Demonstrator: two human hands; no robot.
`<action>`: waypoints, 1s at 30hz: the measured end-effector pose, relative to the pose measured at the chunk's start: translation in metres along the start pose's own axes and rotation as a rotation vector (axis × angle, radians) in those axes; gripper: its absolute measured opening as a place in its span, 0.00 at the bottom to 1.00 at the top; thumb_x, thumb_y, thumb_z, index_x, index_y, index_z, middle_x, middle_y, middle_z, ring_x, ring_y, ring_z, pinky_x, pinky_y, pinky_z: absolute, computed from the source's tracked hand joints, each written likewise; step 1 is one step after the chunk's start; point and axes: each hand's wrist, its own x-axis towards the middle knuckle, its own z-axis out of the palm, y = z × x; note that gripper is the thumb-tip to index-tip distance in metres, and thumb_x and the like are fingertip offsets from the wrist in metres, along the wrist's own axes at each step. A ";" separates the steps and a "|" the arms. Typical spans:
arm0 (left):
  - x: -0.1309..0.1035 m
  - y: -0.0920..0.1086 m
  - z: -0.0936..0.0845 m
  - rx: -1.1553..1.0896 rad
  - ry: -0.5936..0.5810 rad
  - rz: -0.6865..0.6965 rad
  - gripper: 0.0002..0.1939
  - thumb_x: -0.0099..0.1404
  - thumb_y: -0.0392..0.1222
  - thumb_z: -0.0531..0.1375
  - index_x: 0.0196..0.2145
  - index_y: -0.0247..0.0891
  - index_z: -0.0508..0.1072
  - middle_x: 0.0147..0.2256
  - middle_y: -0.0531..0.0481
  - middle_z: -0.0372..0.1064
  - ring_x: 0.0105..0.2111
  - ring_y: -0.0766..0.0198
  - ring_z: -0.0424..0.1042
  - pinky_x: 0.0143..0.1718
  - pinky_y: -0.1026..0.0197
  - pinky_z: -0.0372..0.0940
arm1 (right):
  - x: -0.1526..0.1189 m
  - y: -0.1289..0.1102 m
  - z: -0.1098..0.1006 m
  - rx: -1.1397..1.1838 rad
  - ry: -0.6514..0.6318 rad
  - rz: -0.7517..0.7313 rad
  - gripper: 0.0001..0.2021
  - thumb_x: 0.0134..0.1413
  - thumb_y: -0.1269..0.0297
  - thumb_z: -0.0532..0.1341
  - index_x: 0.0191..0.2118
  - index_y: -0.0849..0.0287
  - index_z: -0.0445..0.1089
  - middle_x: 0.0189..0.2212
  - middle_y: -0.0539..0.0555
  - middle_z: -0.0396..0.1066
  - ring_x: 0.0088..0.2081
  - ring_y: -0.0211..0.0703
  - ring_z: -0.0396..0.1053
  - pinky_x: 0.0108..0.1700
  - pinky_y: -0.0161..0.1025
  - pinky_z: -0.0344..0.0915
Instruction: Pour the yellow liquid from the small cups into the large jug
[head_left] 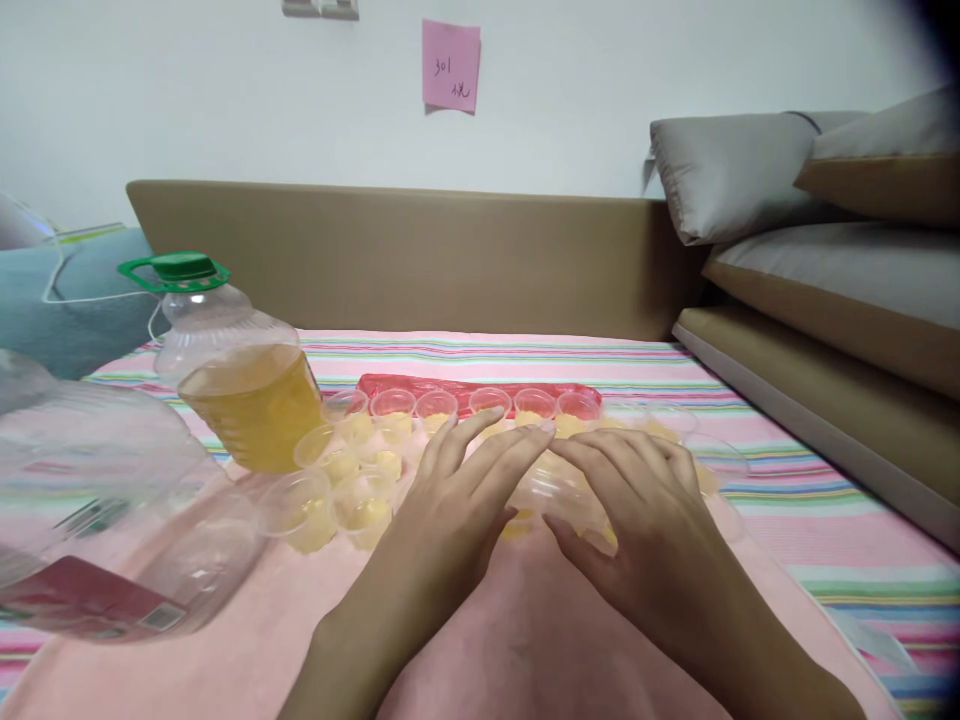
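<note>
Several clear plastic cups [365,512] with yellow liquid stand in rows on a pink cloth [480,640]. Both hands are over the cups at the centre. My left hand [465,480] has its fingers apart and stretched forward, its fingertips near the back row. Beside it, my right hand [637,490] is spread, thumb apart from the fingers, its fingertips close to those of the left. A clear cup shape shows between the hands; whether either hand touches it cannot be told. The hands hide some of the cups.
At the left stands a large bottle [251,400] of yellow liquid with a green cap. A clear bottle [112,500] lies nearer, at the left edge. Red plastic packaging [480,392] lies behind the cups. Grey and brown cushions [825,260] are stacked at the right.
</note>
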 end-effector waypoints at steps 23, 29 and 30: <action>0.004 0.005 -0.043 0.016 0.276 -0.043 0.05 0.74 0.30 0.59 0.44 0.38 0.71 0.39 0.49 0.70 0.42 0.60 0.66 0.45 0.56 0.61 | -0.003 0.017 0.006 0.135 0.051 0.097 0.21 0.61 0.69 0.60 0.59 0.50 0.66 0.55 0.55 0.75 0.56 0.58 0.67 0.57 0.58 0.61; 0.003 0.004 -0.045 0.033 0.294 -0.062 0.05 0.74 0.30 0.59 0.45 0.37 0.71 0.39 0.49 0.70 0.42 0.60 0.66 0.45 0.56 0.61 | -0.004 0.018 0.012 0.045 0.071 0.015 0.21 0.62 0.76 0.58 0.58 0.50 0.69 0.57 0.52 0.75 0.58 0.58 0.66 0.60 0.59 0.55; 0.002 0.004 -0.045 0.035 0.296 -0.063 0.05 0.74 0.30 0.59 0.45 0.38 0.71 0.39 0.49 0.70 0.42 0.60 0.66 0.45 0.56 0.60 | -0.004 0.018 0.012 0.033 0.080 0.006 0.22 0.62 0.76 0.58 0.58 0.50 0.70 0.57 0.52 0.76 0.59 0.57 0.66 0.60 0.60 0.54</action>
